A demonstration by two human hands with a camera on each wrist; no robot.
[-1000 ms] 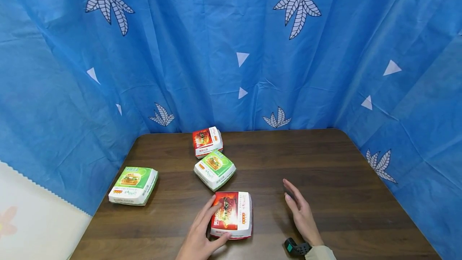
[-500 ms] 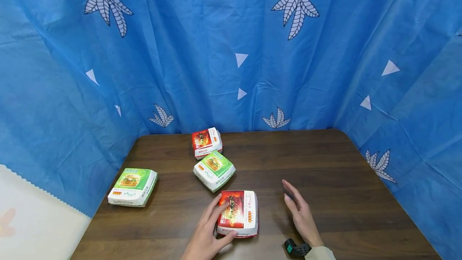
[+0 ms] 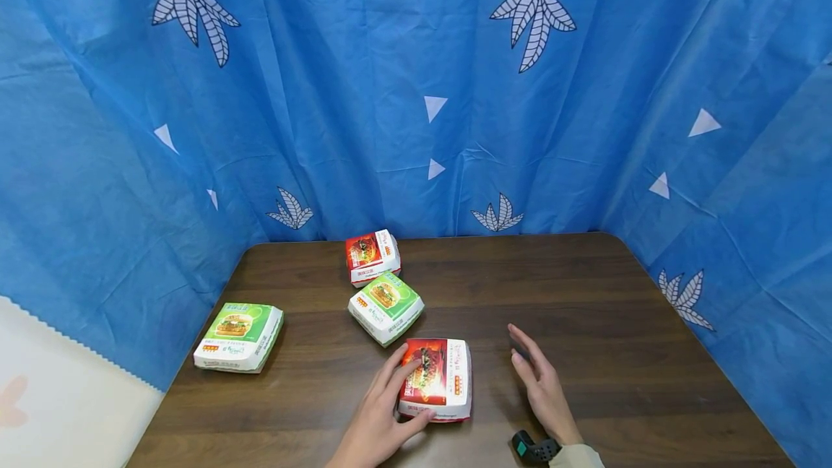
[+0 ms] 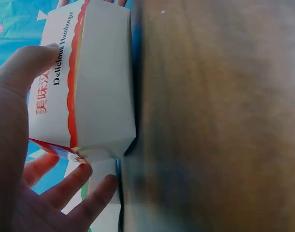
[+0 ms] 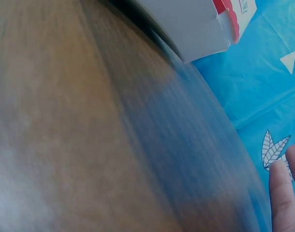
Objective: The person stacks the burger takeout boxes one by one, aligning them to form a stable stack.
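Note:
My left hand [image 3: 380, 417] holds a red and white hamburger box [image 3: 458, 374] near the front middle of the brown table. Its thumb lies on the box's front side, which reads "Delicious Hamburger" in the left wrist view, and its other fingers bend round the left side and far left corner. In that view the box's plain lower wall [image 4: 104, 82] is close over the table. My right hand [image 3: 546, 392] is to the right of the box, apart from it, fingers extended and holding nothing. The box's underside [image 5: 186, 24] shows at the top of the right wrist view.
Just beyond the held box sits a green and white burger box [image 3: 386, 305], with another red one [image 3: 373, 257] behind it near the far edge. A second green box [image 3: 237, 336] stands at the left. A blue curtain [image 3: 416, 128] borders the table [image 3: 552, 273].
The left hand and the red box in front have shifted to the right and slightly away, toward the right hand. The right hand and the other boxes stay in place.

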